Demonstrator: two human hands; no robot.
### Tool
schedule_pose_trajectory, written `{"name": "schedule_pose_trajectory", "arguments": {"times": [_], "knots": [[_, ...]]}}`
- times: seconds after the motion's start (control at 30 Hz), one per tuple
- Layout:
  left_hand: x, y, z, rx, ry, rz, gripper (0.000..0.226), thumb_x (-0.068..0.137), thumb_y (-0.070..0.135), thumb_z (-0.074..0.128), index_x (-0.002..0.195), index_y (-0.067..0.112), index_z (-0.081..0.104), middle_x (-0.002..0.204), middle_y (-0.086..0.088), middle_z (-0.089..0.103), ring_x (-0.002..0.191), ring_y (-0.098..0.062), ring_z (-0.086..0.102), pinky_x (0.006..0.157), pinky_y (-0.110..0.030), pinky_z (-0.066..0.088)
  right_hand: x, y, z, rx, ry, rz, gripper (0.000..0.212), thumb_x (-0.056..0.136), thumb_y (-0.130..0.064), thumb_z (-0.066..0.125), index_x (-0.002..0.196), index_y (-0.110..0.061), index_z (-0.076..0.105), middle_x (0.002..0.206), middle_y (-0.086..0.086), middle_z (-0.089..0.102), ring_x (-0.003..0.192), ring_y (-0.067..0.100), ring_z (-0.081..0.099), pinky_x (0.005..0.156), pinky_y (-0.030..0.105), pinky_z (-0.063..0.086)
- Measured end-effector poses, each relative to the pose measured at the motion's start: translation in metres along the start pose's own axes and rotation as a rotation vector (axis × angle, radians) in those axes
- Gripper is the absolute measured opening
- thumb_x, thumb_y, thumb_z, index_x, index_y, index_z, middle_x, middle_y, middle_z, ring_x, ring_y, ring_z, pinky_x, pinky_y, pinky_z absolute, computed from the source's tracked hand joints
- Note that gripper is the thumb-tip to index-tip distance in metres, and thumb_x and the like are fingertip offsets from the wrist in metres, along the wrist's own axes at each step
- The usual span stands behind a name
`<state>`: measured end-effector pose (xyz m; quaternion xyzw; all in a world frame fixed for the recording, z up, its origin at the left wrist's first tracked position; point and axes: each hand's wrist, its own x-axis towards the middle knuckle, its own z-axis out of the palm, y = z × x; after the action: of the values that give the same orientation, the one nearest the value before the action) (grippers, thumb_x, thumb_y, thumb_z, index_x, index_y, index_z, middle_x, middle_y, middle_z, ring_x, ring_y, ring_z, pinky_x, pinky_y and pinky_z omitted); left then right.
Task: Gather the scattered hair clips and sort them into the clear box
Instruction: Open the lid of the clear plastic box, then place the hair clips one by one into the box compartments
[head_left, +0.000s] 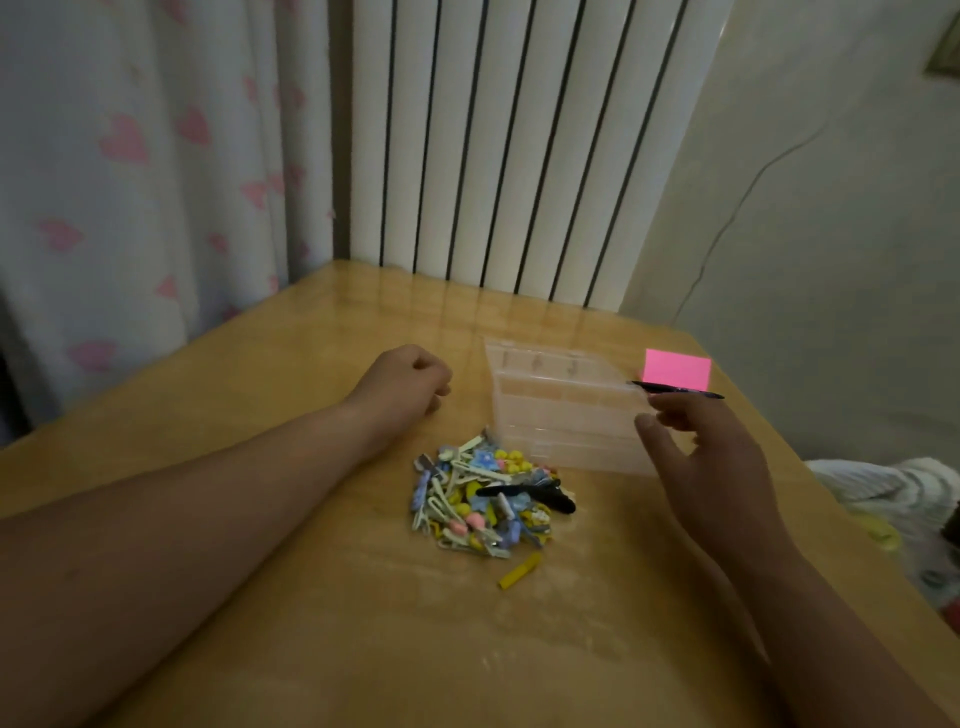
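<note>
head cam hovering over the near edge of the table (337, 623), looking forward and down across it, sitting pretty close, catching the radiator (493, 156) past the table's far edge

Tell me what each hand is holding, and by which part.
Right hand appears to pinch the clear box by its right end. Left hand is a fist on the table, nothing visible in it.
</note>
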<state>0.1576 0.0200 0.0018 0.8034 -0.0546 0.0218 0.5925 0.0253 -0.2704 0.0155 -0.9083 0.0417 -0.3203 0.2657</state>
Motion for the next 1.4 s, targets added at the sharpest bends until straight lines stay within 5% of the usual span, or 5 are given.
{"name": "schedule_pose_trajectory", "arguments": {"times": [0.27,0.4,0.63,1.07,1.4], "knots": [[-0.009,-0.008,0.001,0.114,-0.074,0.164,0.019,0.108,0.027,0.06,0.099,0.016,0.073,0.09,-0.002,0.077,0.083,-0.02,0.073,0.084,-0.04,0.059,0.032,-0.06,0.014,-0.003,-0.449,-0.197,0.009,0.1,-0.027,0.069,0.104,-0.034,0.075,0.093,-0.019,0.071,0.087,-0.004,0.064,0.072,0.017,0.047],[-0.01,-0.01,-0.003,0.061,-0.046,0.166,0.021,0.107,0.027,0.06,0.096,0.017,0.075,0.085,-0.001,0.078,0.076,-0.017,0.071,0.08,-0.042,0.06,0.028,-0.076,0.02,0.05,-0.506,-0.181,0.009,0.098,-0.028,0.072,0.096,-0.037,0.074,0.086,-0.018,0.072,0.078,-0.001,0.067,0.069,0.025,0.055],[-0.008,-0.009,-0.001,0.0,0.017,0.166,0.024,0.105,0.024,0.06,0.091,0.015,0.076,0.076,-0.001,0.076,0.066,-0.015,0.065,0.071,-0.036,0.056,0.005,-0.078,0.022,-0.213,-0.637,-0.337,0.017,0.097,-0.037,0.07,0.108,-0.05,0.07,0.098,-0.029,0.059,0.085,-0.003,0.06,0.068,0.017,0.047],[-0.001,-0.005,0.01,0.031,-0.014,0.071,0.025,0.101,0.023,0.061,0.083,0.016,0.077,0.071,0.002,0.076,0.063,-0.018,0.063,0.069,-0.044,0.056,0.003,-0.075,0.025,-0.309,-0.601,-0.376,0.007,0.105,-0.041,0.051,0.109,-0.042,0.058,0.104,-0.019,0.055,0.09,0.006,0.057,0.077,0.025,0.049],[-0.001,-0.009,0.012,0.117,-0.003,0.169,0.025,0.102,0.026,0.061,0.085,0.015,0.075,0.074,0.002,0.075,0.053,0.0,0.057,0.057,-0.026,0.042,0.009,-0.062,0.021,0.107,-0.511,-0.098,0.015,0.101,-0.024,0.066,0.103,-0.039,0.065,0.087,-0.016,0.071,0.079,0.004,0.069,0.063,0.021,0.054]]}}
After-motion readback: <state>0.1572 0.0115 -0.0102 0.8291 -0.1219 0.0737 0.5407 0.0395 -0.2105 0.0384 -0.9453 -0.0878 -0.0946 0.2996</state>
